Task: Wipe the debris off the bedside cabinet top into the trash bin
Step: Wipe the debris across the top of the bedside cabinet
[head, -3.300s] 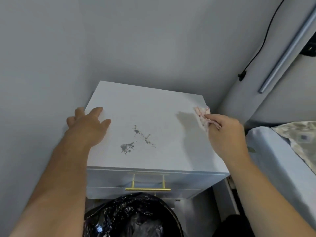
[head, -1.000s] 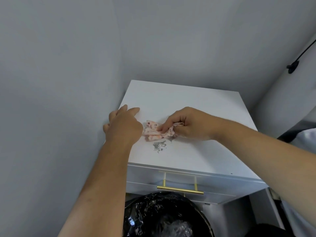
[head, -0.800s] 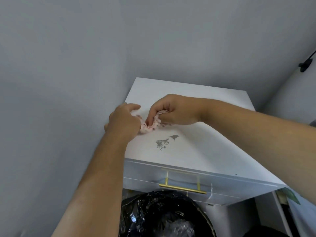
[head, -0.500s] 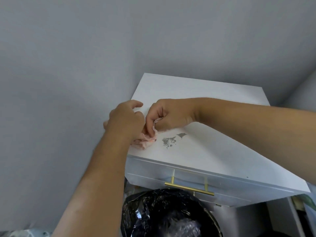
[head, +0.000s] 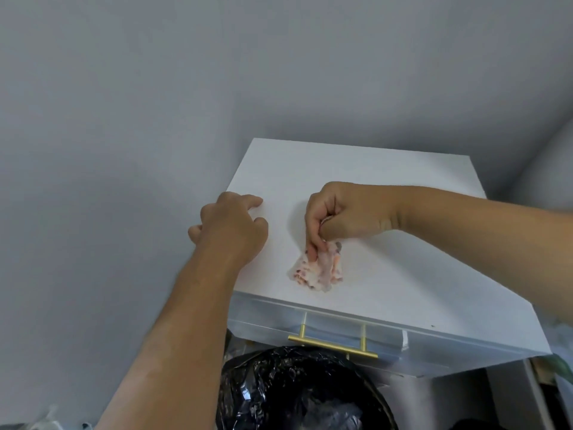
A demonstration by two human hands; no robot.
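Note:
The white bedside cabinet top (head: 387, 181) fills the middle of the head view. My right hand (head: 344, 215) pinches a crumpled pink-patterned cloth (head: 319, 268) and holds it down on the top near the front edge. The grey debris is hidden, the cloth lying where it was. My left hand (head: 232, 231) rests on the cabinet's left edge, fingers loosely curled and holding nothing. The trash bin (head: 297, 395), lined with a black bag, stands on the floor right below the cabinet's front.
A drawer with a gold handle (head: 333, 346) faces me under the top. Grey walls close in at the left and behind. Dark clutter shows at the lower right corner beside the cabinet.
My right hand slid the cloth to the right and toward the front edge, over the grey debris, which no longer shows. My left hand let go of the cloth and stays at the left edge.

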